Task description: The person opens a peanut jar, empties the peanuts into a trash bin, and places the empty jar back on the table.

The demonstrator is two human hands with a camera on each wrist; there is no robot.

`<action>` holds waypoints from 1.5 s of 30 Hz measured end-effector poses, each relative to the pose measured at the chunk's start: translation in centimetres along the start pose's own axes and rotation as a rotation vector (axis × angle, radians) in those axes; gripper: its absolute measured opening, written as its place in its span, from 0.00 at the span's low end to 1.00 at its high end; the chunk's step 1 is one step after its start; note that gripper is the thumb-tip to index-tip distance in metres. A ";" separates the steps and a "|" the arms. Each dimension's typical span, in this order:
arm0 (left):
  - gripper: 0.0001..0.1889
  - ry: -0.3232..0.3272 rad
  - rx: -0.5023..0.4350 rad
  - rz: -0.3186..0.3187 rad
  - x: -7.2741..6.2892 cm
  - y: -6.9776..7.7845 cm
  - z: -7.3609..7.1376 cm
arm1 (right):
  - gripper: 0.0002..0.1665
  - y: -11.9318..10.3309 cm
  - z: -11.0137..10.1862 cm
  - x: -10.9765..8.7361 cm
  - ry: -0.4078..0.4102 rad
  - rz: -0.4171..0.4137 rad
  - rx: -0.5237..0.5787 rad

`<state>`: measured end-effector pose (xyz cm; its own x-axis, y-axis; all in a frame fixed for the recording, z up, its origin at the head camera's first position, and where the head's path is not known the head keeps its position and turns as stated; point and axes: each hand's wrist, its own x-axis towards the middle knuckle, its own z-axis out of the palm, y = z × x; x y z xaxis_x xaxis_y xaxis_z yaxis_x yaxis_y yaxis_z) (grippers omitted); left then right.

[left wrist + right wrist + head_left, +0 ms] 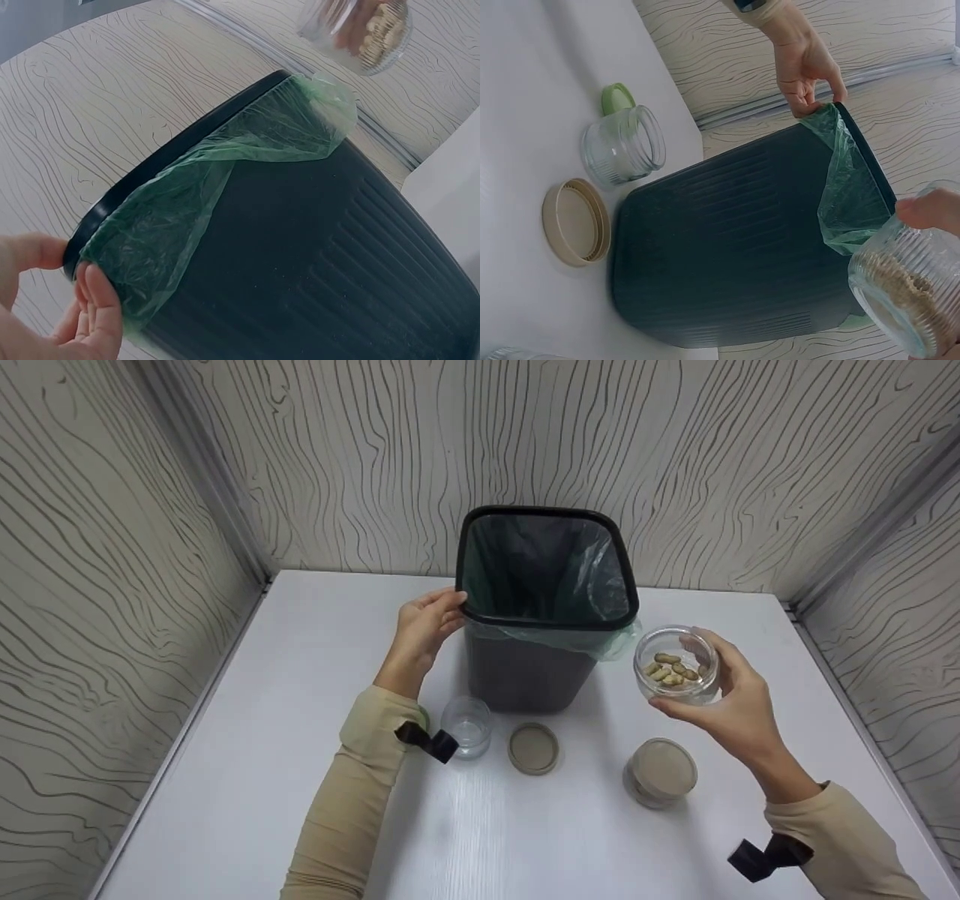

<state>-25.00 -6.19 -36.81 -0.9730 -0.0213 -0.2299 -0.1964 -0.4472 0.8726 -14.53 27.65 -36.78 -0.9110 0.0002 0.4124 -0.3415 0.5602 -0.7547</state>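
Observation:
A dark trash can (pixel 525 675) with a black rim stands at the back of the white table, lined with a green translucent bag (pixel 262 135) folded over its edge. My left hand (pixel 427 626) pinches the rim and bag at the near left corner. To the right of the can, my right hand (pixel 739 697) grips a clear glass jar (pixel 907 285) without a lid, raised above the table. Several peanuts in their shells (pixel 675 669) lie in the bottom of that jar, which is slightly tilted.
In front of the can are an open glass jar (pixel 466 727) and a beige lid (pixel 534 748) lying loose. A lidded jar (pixel 660 772) stands to their right. A green lid (pixel 617 98) lies beside the open jar. Patterned walls enclose the table's back and sides.

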 end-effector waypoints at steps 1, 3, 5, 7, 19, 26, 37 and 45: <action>0.16 -0.002 -0.003 0.002 0.0 0.0 0.0 | 0.55 -0.2 -0.1 0.1 0.004 -0.001 -0.003; 0.16 0.000 -0.006 0.002 0.0 0.0 0.0 | 0.56 -0.5 -0.2 0.4 0.011 -0.002 -0.013; 0.16 0.001 -0.008 0.002 0.0 -0.1 0.0 | 0.55 -0.8 -0.4 0.6 0.019 0.002 -0.027; 0.18 0.003 -0.009 -0.004 0.0 -0.1 0.1 | 0.55 -1.1 -0.5 0.8 0.028 0.003 -0.036; 0.19 0.011 -0.022 -0.023 0.0 0.0 0.0 | 0.53 -2.3 -0.7 2.3 0.120 -0.044 -0.043; 0.20 0.009 -0.022 -0.029 0.1 0.0 -0.2 | 0.54 -3.2 -0.8 3.4 0.131 -0.094 -0.113; 0.21 -0.001 -0.026 -0.028 0.1 -0.1 -0.2 | 0.52 -3.3 -0.2 4.5 0.143 -0.114 -0.134; 0.22 -0.007 -0.021 -0.026 0.0 -0.1 -0.3 | 0.53 -3.3 -0.3 5.7 0.125 -0.098 -0.197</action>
<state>-24.94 -6.40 -37.02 -0.9685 -0.0031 -0.2491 -0.2189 -0.4666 0.8569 -18.53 26.01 -31.75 -0.8359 0.0340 0.5478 -0.3637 0.7132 -0.5992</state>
